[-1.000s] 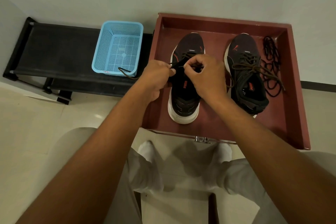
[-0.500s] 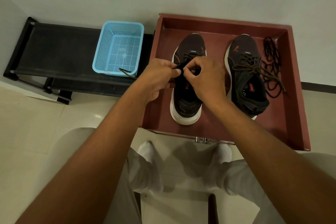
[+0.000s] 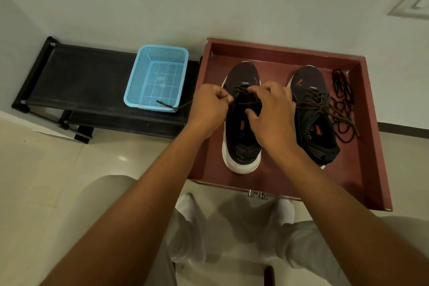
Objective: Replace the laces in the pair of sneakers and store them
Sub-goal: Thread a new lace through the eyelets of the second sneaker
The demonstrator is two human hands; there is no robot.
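Observation:
Two black sneakers stand in a dark red drawer. The left sneaker has a brown lace partly threaded through it. My left hand pinches one end of that lace at the shoe's left side, and the loose tail trails left over the basket's front rim. My right hand is over the shoe's tongue with fingers curled on the lace. The right sneaker is laced and tied with brown lace. A loose black lace lies coiled at the drawer's right side.
A light blue plastic basket sits on a low black bench left of the drawer. A white wall stands behind. My knees in light trousers and white socks are below the drawer front with its metal handle.
My hands have moved slightly apart and toward the toe of the left sneaker, pulling the brown lace across it. The right hand's fingers have spread more over the tongue.

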